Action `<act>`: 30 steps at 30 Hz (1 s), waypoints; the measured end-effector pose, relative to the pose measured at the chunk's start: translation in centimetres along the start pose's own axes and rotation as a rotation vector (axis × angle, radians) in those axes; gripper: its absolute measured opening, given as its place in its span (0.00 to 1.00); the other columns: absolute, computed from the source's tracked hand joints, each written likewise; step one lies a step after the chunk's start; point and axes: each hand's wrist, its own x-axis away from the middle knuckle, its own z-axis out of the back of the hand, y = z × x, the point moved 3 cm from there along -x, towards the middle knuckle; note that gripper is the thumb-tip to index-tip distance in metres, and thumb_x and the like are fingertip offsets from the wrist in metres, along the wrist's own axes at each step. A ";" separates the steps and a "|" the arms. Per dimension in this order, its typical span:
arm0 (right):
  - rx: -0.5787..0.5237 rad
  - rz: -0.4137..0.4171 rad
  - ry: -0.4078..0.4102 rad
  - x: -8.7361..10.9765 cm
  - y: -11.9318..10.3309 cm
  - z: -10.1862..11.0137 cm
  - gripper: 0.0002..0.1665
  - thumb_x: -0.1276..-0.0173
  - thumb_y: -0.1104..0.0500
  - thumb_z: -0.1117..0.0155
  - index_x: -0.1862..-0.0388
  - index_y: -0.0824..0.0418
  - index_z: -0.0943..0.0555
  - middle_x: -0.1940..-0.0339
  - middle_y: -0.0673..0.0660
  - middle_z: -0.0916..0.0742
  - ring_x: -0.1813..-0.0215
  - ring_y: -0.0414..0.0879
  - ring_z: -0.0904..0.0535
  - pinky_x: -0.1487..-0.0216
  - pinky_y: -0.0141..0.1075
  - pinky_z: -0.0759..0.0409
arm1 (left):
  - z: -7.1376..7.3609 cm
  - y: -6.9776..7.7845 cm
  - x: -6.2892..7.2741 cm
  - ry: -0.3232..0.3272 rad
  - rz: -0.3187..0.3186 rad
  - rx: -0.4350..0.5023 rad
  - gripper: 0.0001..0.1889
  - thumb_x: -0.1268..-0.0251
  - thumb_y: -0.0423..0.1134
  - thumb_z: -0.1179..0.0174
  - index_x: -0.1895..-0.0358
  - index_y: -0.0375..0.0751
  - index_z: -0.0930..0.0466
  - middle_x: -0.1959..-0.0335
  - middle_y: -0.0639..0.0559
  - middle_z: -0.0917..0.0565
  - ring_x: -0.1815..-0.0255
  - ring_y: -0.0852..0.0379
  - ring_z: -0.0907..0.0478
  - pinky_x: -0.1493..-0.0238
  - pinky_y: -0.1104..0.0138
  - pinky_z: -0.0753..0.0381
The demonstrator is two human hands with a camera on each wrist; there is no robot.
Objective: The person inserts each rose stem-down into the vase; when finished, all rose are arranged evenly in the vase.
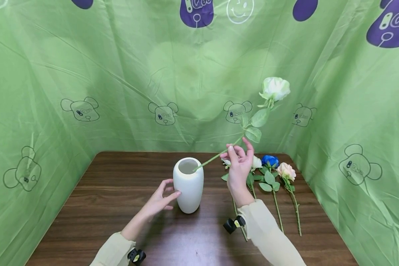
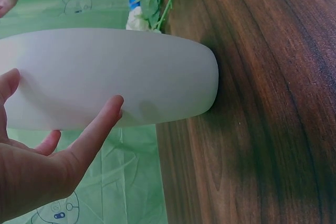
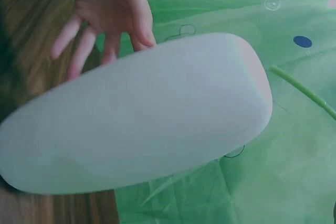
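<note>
A white vase (image 1: 190, 190) stands upright on the wooden table. My left hand (image 1: 161, 199) is at its left side, fingers spread and fingertips lightly at the wall; the left wrist view shows the hand (image 2: 58, 166) close against the vase (image 2: 121, 77). Between thumb and fingers, my right hand (image 1: 241, 168) pinches the green stem of a white rose (image 1: 276, 88). The bloom points up and right, and the bare stem end overlaps the vase mouth in the head view. From the right wrist, the stem (image 3: 304, 90) ends just beyond the vase's rim.
Right of the vase, several flowers lie on the table (image 1: 119, 184), among them a blue rose (image 1: 270, 161) and a pale pink rose (image 1: 287, 171), stems toward the front. A green printed curtain (image 1: 129, 74) encloses the table at the back and sides.
</note>
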 end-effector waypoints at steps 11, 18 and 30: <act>0.196 0.029 -0.354 0.3 1.3 -2.8 0.26 0.40 0.75 0.47 0.43 0.68 0.40 0.67 0.68 0.21 0.78 0.46 0.23 0.74 0.36 0.21 | 0.0 0.1 0.0 -0.006 -0.004 -0.001 0.29 0.46 0.44 0.38 0.42 0.48 0.42 0.46 0.36 0.33 0.53 0.41 0.29 0.67 0.55 0.22; 0.353 -0.009 -0.580 1.3 0.7 -4.2 0.24 0.42 0.79 0.49 0.46 0.72 0.39 0.68 0.71 0.21 0.79 0.53 0.24 0.76 0.40 0.22 | 0.0 0.1 -0.1 -0.010 -0.007 -0.003 0.29 0.46 0.45 0.38 0.42 0.48 0.42 0.46 0.36 0.33 0.53 0.40 0.29 0.68 0.55 0.22; 0.608 0.039 -0.786 2.0 0.9 -4.5 0.22 0.45 0.77 0.45 0.51 0.69 0.32 0.71 0.65 0.18 0.81 0.50 0.28 0.83 0.33 0.31 | 0.0 -0.1 -0.2 -0.010 -0.001 0.002 0.30 0.46 0.44 0.38 0.42 0.48 0.42 0.46 0.36 0.33 0.52 0.39 0.30 0.67 0.53 0.22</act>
